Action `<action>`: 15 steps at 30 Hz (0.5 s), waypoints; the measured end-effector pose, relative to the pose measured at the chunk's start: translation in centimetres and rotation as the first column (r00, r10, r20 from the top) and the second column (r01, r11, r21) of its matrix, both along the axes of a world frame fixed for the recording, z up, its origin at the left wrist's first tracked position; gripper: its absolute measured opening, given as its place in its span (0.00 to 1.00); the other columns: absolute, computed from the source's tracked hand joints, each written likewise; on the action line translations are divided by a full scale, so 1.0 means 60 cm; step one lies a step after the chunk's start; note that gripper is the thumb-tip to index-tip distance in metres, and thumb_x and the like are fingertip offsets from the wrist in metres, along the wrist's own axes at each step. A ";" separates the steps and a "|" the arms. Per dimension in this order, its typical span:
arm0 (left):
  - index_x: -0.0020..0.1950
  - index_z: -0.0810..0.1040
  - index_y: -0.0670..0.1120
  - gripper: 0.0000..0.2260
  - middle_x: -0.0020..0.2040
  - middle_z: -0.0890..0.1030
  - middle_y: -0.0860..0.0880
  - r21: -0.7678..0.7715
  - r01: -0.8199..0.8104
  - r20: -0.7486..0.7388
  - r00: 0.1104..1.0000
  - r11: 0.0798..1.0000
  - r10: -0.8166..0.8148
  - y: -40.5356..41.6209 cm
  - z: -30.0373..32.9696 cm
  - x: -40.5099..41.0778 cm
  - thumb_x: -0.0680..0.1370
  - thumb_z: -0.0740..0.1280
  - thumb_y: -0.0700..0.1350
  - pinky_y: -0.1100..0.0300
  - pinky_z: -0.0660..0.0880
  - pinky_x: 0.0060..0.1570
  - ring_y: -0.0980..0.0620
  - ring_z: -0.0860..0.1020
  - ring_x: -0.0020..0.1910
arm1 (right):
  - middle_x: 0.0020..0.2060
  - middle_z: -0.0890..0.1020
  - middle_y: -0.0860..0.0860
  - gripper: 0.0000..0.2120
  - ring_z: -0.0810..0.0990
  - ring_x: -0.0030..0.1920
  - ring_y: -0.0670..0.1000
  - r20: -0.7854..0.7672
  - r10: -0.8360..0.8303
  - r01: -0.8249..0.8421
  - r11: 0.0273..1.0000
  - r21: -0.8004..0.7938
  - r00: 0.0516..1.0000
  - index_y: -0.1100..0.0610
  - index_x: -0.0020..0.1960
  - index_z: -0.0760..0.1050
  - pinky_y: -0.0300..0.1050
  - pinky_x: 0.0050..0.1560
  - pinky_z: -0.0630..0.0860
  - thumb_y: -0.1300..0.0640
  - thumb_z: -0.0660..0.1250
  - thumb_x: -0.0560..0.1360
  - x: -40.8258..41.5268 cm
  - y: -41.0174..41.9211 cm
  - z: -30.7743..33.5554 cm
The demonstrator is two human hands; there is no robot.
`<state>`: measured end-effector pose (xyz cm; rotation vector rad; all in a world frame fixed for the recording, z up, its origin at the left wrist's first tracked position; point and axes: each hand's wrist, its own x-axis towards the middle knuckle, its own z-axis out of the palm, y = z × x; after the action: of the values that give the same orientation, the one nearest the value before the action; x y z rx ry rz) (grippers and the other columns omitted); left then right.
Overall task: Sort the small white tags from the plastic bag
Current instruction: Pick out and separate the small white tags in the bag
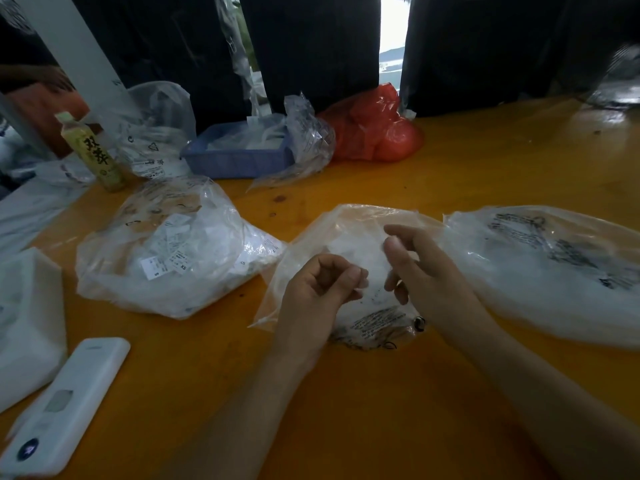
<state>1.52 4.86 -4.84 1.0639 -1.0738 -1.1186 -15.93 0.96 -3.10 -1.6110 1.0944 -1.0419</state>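
A clear plastic bag (349,233) with black print lies on the orange table in front of me, with white tags (360,251) showing faintly through it. My left hand (318,289) hovers over the bag's near left side, fingers curled, thumb and forefinger pinching its film. My right hand (426,271) is on the bag's right side, thumb close to the forefinger on the film and the other fingers curled. The pinch points are blurred. A fuller bag of white size tags (169,251) lies to the left.
Another printed clear bag (547,268) lies to the right. At the back stand a blue tray (235,161), a red bag (374,133), a green bottle (97,157) and more clear bags. A white remote-like device (65,403) and a white block (27,323) sit near left.
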 end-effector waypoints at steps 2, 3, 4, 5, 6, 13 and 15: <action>0.47 0.84 0.56 0.05 0.48 0.87 0.46 -0.013 -0.004 0.025 1.000 1.000 0.004 0.000 -0.002 0.001 0.74 0.76 0.54 0.58 0.82 0.51 0.49 0.86 0.50 | 0.46 0.84 0.47 0.23 0.80 0.36 0.50 0.031 0.070 -0.073 0.992 0.105 0.997 0.49 0.63 0.78 0.42 0.39 0.76 0.35 0.60 0.78 -0.007 -0.002 0.006; 0.48 0.85 0.56 0.05 0.48 0.87 0.46 -0.014 -0.010 0.035 0.999 1.000 0.010 0.000 -0.002 0.001 0.74 0.76 0.54 0.58 0.82 0.50 0.49 0.86 0.50 | 0.41 0.84 0.47 0.19 0.78 0.35 0.50 0.027 0.097 -0.099 0.988 0.116 0.995 0.51 0.58 0.80 0.44 0.39 0.75 0.38 0.63 0.79 -0.011 -0.002 0.007; 0.48 0.85 0.57 0.05 0.48 0.87 0.46 -0.011 -0.018 0.040 0.999 1.000 0.018 0.000 -0.003 0.001 0.74 0.76 0.54 0.58 0.82 0.49 0.49 0.86 0.49 | 0.36 0.82 0.47 0.14 0.77 0.34 0.49 0.020 0.109 -0.110 0.988 0.107 0.994 0.52 0.53 0.82 0.43 0.40 0.74 0.43 0.66 0.80 -0.014 -0.003 0.008; 0.48 0.85 0.57 0.05 0.48 0.87 0.47 -0.005 -0.027 0.039 0.999 1.000 0.028 0.000 -0.003 0.001 0.74 0.76 0.54 0.59 0.82 0.48 0.50 0.86 0.49 | 0.33 0.80 0.47 0.10 0.76 0.33 0.48 0.022 0.106 -0.108 0.990 0.091 0.994 0.54 0.50 0.82 0.42 0.40 0.74 0.47 0.68 0.80 -0.017 -0.003 0.008; 0.48 0.85 0.57 0.06 0.47 0.87 0.47 0.005 -0.037 0.030 0.999 0.999 0.037 -0.001 -0.003 0.002 0.73 0.76 0.54 0.59 0.82 0.48 0.50 0.86 0.49 | 0.31 0.79 0.47 0.08 0.75 0.32 0.47 0.029 0.094 -0.096 0.993 0.075 0.995 0.54 0.48 0.82 0.40 0.39 0.74 0.50 0.69 0.80 -0.018 -0.003 0.009; 0.52 0.88 0.56 0.11 0.49 0.88 0.50 0.128 0.001 -0.096 0.995 0.992 0.011 -0.004 0.002 0.005 0.72 0.78 0.55 0.61 0.81 0.46 0.52 0.86 0.48 | 0.36 0.83 0.43 0.04 0.79 0.33 0.45 -0.089 -0.010 0.001 0.996 -0.093 0.996 0.48 0.46 0.81 0.38 0.33 0.75 0.49 0.70 0.79 -0.006 0.003 0.004; 0.54 0.88 0.56 0.13 0.52 0.88 0.50 0.149 0.043 -0.089 0.996 0.988 -0.030 -0.001 0.005 0.004 0.72 0.79 0.57 0.61 0.82 0.45 0.52 0.86 0.51 | 0.38 0.82 0.43 0.02 0.80 0.36 0.50 -0.120 -0.007 -0.012 0.988 -0.156 0.993 0.44 0.46 0.80 0.44 0.35 0.77 0.51 0.70 0.78 -0.003 0.005 0.002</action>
<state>1.76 4.83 -4.52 1.1072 -0.9547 -1.2805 -16.11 1.26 -2.96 -1.8203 1.1117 -1.0628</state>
